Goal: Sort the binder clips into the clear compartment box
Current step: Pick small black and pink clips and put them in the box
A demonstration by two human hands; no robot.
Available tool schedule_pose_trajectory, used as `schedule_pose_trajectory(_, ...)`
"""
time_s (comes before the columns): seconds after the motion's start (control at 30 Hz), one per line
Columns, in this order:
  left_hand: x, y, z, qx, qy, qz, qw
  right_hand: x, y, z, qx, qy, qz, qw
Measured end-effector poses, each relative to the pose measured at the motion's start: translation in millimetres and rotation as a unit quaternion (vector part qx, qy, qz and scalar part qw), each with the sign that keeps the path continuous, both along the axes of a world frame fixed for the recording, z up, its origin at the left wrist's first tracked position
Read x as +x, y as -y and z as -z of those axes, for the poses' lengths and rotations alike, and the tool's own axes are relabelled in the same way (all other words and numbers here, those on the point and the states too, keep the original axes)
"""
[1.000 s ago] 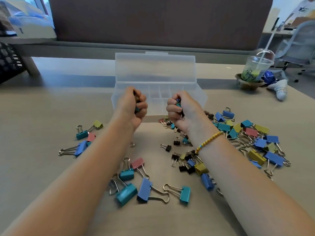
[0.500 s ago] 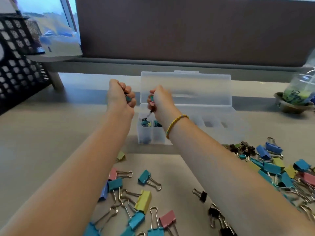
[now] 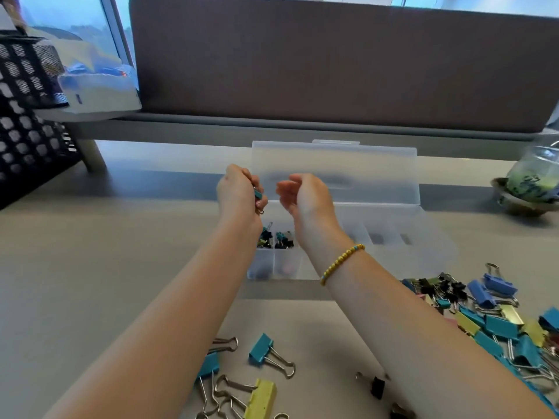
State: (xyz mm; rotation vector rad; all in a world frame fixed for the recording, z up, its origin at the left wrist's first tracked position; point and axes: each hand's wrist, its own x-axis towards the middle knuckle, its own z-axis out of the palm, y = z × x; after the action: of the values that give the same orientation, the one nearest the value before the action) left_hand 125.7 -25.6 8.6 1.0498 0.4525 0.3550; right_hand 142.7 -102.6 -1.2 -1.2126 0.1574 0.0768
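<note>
The clear compartment box (image 3: 423, 246) lies on the desk with its lid (image 3: 357, 164) standing open behind it. Its two far-left compartments hold small black and teal clips (image 3: 276, 238). My left hand (image 3: 240, 192) hovers over the box's left end and pinches a small teal binder clip (image 3: 258, 195). My right hand (image 3: 305, 193) hangs beside it with fingers relaxed and holds nothing. Loose clips lie in front: a teal clip (image 3: 260, 349), a yellow clip (image 3: 261, 399) and a mixed pile (image 3: 496, 319) at the right.
A black mesh basket (image 3: 27, 116) stands at the far left. A brown partition (image 3: 332, 62) runs behind the desk. A plastic drink cup (image 3: 532, 176) sits on a dish at the right edge. A small black clip (image 3: 377, 387) lies near my right forearm.
My right hand has opened and the small clips it held are gone from it. Both hands stay above the box's left end; the view has shifted closer.
</note>
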Motion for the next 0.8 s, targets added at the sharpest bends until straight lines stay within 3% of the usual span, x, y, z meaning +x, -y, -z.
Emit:
schedule_pose_trajectory(0.23, 4.0, 8.7, -1.1, 0.280, -0.045, 0.076, 0.956, -2.5, 19.5, -1.6, 0.007, 0.010, 0.054, 0.998)
schedule_pose_trajectory(0.4, 1.8, 7.9, 1.4, 0.495, -0.079, 0.143, 0.853, -12.4, 24.8, -3.0, -0.014, 0.017, 0.046, 0.999)
schedule_pose_trajectory(0.6, 2.3, 6.3, -0.4, 0.619, -0.093, 0.165, 0.762, -16.1, 30.7, -1.7, -0.042, 0.018, 0.044, 0.998)
schedule_pose_trajectory(0.73, -2.0, -1.9, -6.1, 0.640, -0.063, 0.175, 0.746, -15.3, 33.4, -1.9, -0.065, 0.017, 0.012, 0.998)
schedule_pose_trajectory(0.8, -8.1, -9.5, -9.6, 0.680, -0.080, 0.201, 0.701, -15.5, 36.0, -1.0, -0.098, 0.021, -0.013, 0.995)
